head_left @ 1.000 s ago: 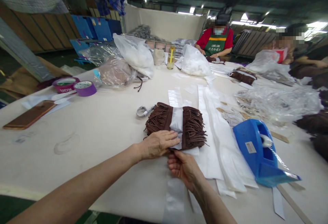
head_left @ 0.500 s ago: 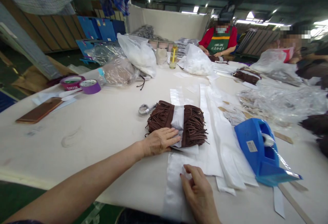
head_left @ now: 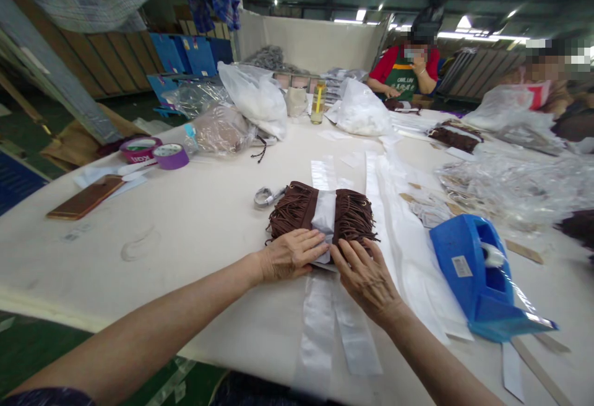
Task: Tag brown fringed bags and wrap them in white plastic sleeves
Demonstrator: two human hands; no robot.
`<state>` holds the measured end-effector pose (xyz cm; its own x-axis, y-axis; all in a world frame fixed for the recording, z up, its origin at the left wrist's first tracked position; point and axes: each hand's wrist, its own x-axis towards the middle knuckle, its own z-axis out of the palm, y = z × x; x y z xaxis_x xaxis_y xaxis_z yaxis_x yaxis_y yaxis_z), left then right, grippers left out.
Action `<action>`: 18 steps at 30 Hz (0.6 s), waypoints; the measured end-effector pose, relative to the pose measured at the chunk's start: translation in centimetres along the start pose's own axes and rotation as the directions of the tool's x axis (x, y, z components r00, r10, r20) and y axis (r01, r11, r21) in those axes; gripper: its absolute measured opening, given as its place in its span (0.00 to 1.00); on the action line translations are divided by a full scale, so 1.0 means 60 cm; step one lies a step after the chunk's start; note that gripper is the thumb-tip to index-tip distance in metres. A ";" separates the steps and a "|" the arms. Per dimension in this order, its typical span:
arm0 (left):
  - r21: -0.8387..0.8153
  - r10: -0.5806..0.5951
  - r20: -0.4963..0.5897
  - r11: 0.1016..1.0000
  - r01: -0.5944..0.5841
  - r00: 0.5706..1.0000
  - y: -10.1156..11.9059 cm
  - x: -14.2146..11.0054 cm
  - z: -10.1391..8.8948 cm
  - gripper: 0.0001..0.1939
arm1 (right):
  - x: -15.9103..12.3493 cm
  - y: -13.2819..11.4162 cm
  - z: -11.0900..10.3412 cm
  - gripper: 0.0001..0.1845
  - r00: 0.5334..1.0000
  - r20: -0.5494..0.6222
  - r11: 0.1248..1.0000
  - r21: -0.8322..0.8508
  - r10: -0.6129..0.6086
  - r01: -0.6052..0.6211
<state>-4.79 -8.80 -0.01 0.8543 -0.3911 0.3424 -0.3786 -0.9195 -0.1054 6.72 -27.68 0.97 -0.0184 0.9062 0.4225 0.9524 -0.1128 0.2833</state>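
A dark brown fringed bag point(head_left: 355, 215) lies flat on the table before me, with a pale translucent strip point(head_left: 323, 211) wrapped across its middle. My left hand point(head_left: 292, 254) rests on the bag's lower left part, fingers stretched out onto the strip. On the lower right part lies my right hand point(head_left: 366, 273), its fingers spread, the fingertips touching the bag and the strip's edge. Loose plastic strips point(head_left: 356, 338) run from under the bag toward the table's front edge. A small coiled grey item point(head_left: 264, 197) sits at the bag's left.
A blue tape dispenser point(head_left: 468, 276) stands at the right beside white sheets point(head_left: 408, 270). To the left are purple tape point(head_left: 171, 156), pink tape point(head_left: 139, 150) and a brown phone-like slab point(head_left: 86, 197). Plastic bags point(head_left: 255, 99) sit at the back. Across the table works a person in a green apron point(head_left: 401, 81).
My right hand has moved up and forward from the strip near the table edge onto the bag. My left hand stays on the bag. The co-worker has raised one hand toward the face.
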 end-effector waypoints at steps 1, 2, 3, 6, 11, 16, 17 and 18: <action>0.006 0.002 -0.010 1.000 -0.002 1.000 0.000 0.001 -0.001 0.24 | 0.004 0.004 -0.004 0.19 1.000 0.000 1.000 0.009 -0.016 0.016; 0.017 0.005 -0.025 1.000 -0.004 1.000 0.001 0.002 -0.002 0.24 | 0.007 0.007 -0.007 0.19 1.000 -0.006 1.000 0.022 -0.021 0.021; 0.032 0.007 -0.044 0.999 -0.006 0.999 0.002 0.004 -0.002 0.23 | 0.011 0.011 -0.010 0.18 1.000 -0.016 0.999 0.037 -0.015 0.016; 0.098 0.011 -0.109 0.995 0.000 0.994 0.007 0.009 0.001 0.20 | 0.019 0.019 -0.012 0.18 0.999 -0.047 0.997 0.076 0.024 -0.021; 0.193 0.046 -0.204 0.981 -0.006 0.978 0.010 0.018 0.012 0.15 | 0.002 0.016 -0.010 0.18 0.992 -0.090 0.990 0.119 0.084 -0.073; 0.174 0.042 -0.218 0.985 -0.003 0.975 0.004 0.019 0.017 0.15 | -0.046 -0.029 -0.012 0.13 0.927 -0.076 0.832 0.471 0.368 -0.292; 0.169 0.042 -0.218 0.986 -0.005 0.975 0.003 0.019 0.017 0.15 | -0.053 -0.038 -0.009 0.12 0.895 0.016 0.725 0.581 0.445 -0.371; 0.165 0.043 -0.214 0.986 -0.007 0.976 0.002 0.018 0.017 0.15 | -0.057 -0.046 -0.005 0.12 0.856 0.125 0.604 0.657 0.502 -0.451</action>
<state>-3.54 -9.40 -0.63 0.7412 -0.4129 0.5293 -0.3211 -0.9105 -0.2606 4.05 -30.57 -1.01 0.5009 0.7696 0.3959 0.7834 -0.2087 -0.5854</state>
